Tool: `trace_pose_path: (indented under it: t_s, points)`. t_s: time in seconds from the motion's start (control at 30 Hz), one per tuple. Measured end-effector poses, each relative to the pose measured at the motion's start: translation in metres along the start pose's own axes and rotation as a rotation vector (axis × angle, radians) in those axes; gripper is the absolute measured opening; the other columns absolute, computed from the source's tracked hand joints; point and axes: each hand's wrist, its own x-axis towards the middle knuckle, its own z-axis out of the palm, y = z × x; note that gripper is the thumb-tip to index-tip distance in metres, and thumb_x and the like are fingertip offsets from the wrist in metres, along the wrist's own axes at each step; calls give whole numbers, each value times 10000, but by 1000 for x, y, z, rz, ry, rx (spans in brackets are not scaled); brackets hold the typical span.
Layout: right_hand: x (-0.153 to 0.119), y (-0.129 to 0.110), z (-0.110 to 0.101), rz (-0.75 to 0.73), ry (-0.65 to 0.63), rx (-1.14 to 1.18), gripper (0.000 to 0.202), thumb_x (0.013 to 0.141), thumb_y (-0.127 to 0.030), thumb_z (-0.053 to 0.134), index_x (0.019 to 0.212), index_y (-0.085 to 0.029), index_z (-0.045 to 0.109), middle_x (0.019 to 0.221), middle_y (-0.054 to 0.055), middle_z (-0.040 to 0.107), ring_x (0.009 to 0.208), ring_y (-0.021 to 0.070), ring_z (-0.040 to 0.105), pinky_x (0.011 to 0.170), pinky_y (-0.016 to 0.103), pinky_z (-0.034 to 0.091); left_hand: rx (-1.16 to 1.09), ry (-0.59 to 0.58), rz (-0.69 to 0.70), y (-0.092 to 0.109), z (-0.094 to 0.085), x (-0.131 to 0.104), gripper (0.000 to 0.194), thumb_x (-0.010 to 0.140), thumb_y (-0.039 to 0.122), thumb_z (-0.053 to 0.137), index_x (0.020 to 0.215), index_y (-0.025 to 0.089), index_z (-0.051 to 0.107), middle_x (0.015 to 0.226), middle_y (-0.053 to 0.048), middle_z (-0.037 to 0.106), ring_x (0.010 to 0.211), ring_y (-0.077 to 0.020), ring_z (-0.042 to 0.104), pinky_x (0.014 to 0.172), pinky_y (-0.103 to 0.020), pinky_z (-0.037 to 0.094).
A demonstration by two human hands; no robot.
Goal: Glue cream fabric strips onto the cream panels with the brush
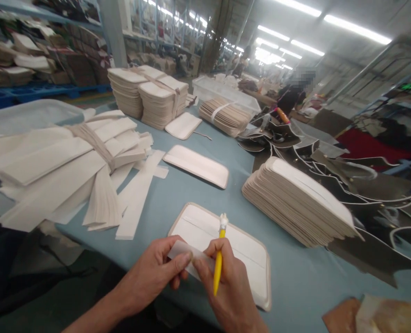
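Note:
My left hand (169, 261) pinches one end of a pale white strip (181, 249) between thumb and fingers. At the strip's other side, my right hand (228, 277) grips it with the fingertips. A yellow-handled brush (218, 266) is also tucked in my right hand, its whitish, clotted tip pointing up and away. Beneath both hands lies a white rounded panel (250, 259) with a beige edge and a line across its middle. A smaller white panel (196, 166) rests farther back on the blue-green table (157, 203).
Bundled white strips (59, 157) spread over the left side. Stacks of tied panels (150, 92) stand at the back. To the right are a fanned panel stack (292, 199) and dark pieces with white edging (361, 185). A person (292, 95) is in the background.

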Motion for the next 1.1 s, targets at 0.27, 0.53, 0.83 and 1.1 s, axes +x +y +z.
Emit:
trace_pose_path:
  t_s: [0.27, 0.53, 0.83, 1.1]
  points:
    - [22, -2, 20, -38, 39, -96, 166, 1036, -336, 500, 884, -279, 466, 564, -99, 533, 411, 123, 508, 446, 210, 318, 191, 235, 46, -9, -4, 7, 446, 899, 634, 588, 871, 193, 654, 672, 5, 653, 564, -140, 589, 529, -242, 456]
    - [56, 9, 25, -14, -51, -343, 83, 973, -297, 476, 892, -282, 467, 595, -83, 534, 471, 175, 557, 520, 238, 333, 874, 606, 597, -38, -23, 12, 128, 988, 261, 535, 974, 246, 662, 805, 21, 727, 737, -166, 712, 673, -264, 543]
    - [69, 20, 16, 36, -127, -387, 119, 954, -366, 525, 902, -287, 453, 599, -85, 502, 500, 189, 536, 556, 244, 344, 992, 578, 681, -38, -24, 18, 134, 1045, 230, 487, 1059, 233, 620, 865, 18, 722, 779, -162, 702, 721, -287, 530]
    - [73, 28, 14, 62, -97, -320, 144, 958, -380, 524, 894, -287, 435, 599, -91, 474, 507, 179, 506, 557, 242, 339, 928, 540, 716, -40, -26, 15, 111, 1045, 212, 511, 1042, 240, 619, 900, 21, 728, 820, -141, 703, 763, -268, 523]
